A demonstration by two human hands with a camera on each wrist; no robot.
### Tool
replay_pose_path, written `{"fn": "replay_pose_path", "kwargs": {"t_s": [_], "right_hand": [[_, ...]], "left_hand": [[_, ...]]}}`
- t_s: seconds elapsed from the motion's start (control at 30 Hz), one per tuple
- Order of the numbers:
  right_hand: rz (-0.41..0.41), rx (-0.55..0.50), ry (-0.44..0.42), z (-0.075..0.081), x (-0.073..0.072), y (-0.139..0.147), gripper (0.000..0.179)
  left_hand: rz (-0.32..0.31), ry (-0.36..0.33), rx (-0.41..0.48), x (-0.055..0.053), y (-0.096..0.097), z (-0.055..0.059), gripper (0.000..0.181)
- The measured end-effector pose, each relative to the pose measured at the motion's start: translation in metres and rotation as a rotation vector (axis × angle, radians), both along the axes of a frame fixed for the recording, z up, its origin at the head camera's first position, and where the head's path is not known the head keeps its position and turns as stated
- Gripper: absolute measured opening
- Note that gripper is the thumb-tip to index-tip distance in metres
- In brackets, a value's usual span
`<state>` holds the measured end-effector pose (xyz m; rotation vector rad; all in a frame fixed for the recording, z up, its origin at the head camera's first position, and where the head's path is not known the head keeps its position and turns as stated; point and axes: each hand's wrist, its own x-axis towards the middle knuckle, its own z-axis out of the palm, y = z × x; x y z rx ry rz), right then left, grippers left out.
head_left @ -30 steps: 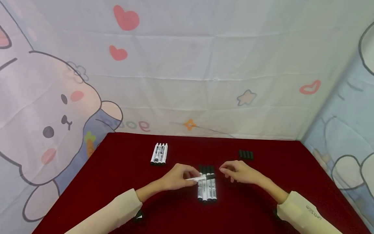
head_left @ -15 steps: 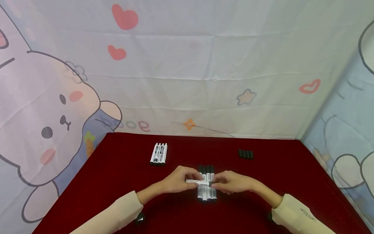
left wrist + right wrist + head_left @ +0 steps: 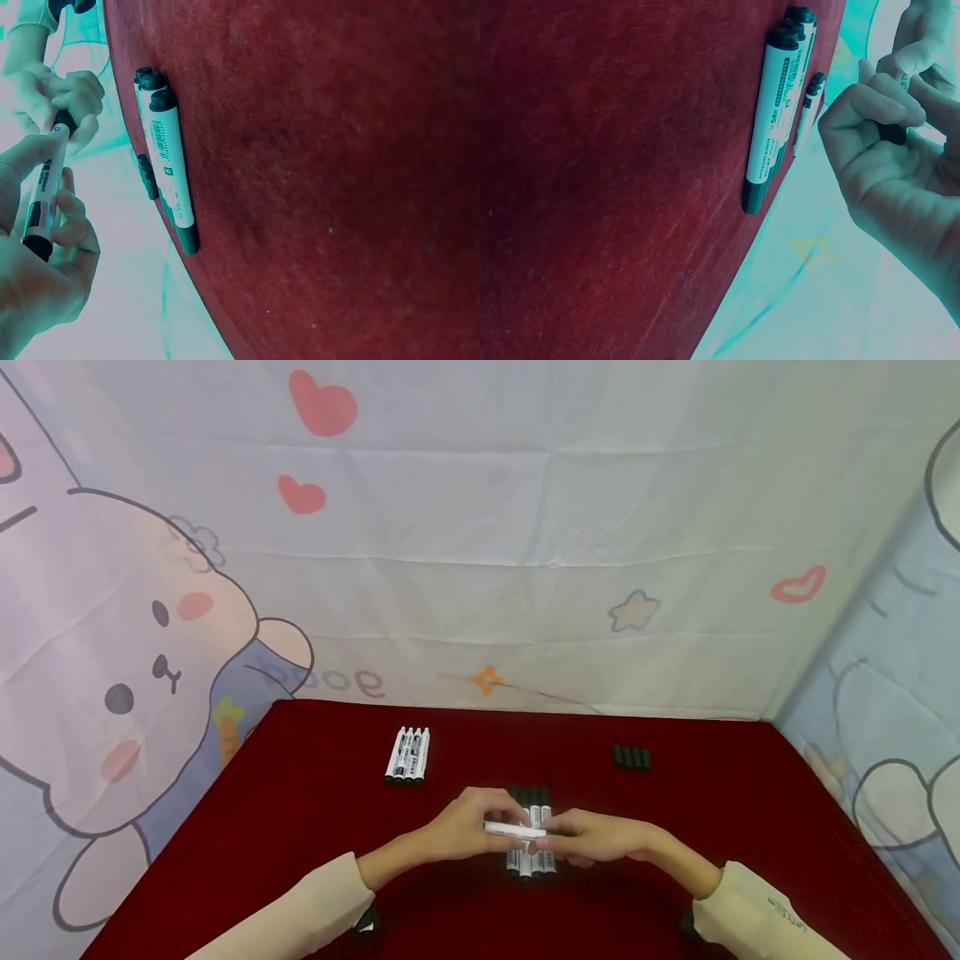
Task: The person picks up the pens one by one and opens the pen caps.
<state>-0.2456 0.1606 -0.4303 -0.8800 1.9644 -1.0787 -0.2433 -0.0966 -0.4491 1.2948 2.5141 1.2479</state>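
Observation:
A white whiteboard marker [image 3: 513, 831] lies across the grip of my left hand [image 3: 468, 828], held level over the table in the head view. At its right end my right hand [image 3: 603, 837] pinches the black cap [image 3: 66, 120], which shows in the left wrist view. Curled fingers partly cover this same marker [image 3: 904, 77] in the right wrist view. Below both hands, a row of several capped whiteboard markers [image 3: 546, 860] lies side by side on the red cloth, black caps pointing away from me; the hands hide part of it.
At the back left lies a row of several white markers [image 3: 408, 756] with no caps on their tips. Several black caps [image 3: 632, 757] sit in a row at the back right. A printed curtain [image 3: 465, 527] rises behind the red-covered table [image 3: 300, 827].
My right hand has come left and down from beside the marker to grip its cap. The marker has tilted to level, turned so its label barely shows, and shifted slightly toward me.

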Motion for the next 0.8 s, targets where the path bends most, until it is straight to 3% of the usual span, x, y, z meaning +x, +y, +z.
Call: {"fn": "replay_pose_path", "kwargs": {"t_s": [0.13, 0.27, 0.33, 0.4, 0.5, 0.8], "right_hand": [[0.016, 0.0, -0.043, -0.001, -0.001, 0.002, 0.037], [0.113, -0.01, -0.067, -0.004, -0.001, 0.01, 0.039], [0.162, -0.017, -0.058, -0.006, 0.002, 0.014, 0.039], [0.177, -0.027, -0.035, -0.007, 0.006, 0.018, 0.039], [0.166, -0.031, 0.057, -0.008, 0.01, 0.02, 0.038], [0.141, -0.029, 0.406, -0.011, 0.01, 0.016, 0.031]], "left_hand": [[0.055, 0.054, -0.097, 0.006, 0.002, 0.003, 0.019], [0.04, 0.292, -0.218, 0.014, 0.005, 0.006, 0.019], [0.018, 0.427, -0.246, 0.018, 0.006, 0.007, 0.019], [-0.004, 0.509, -0.25, 0.021, 0.006, 0.008, 0.018], [-0.019, 0.531, -0.252, 0.023, 0.005, 0.008, 0.017], [-0.029, 0.409, -0.268, 0.014, 0.0, 0.013, 0.022]]}}
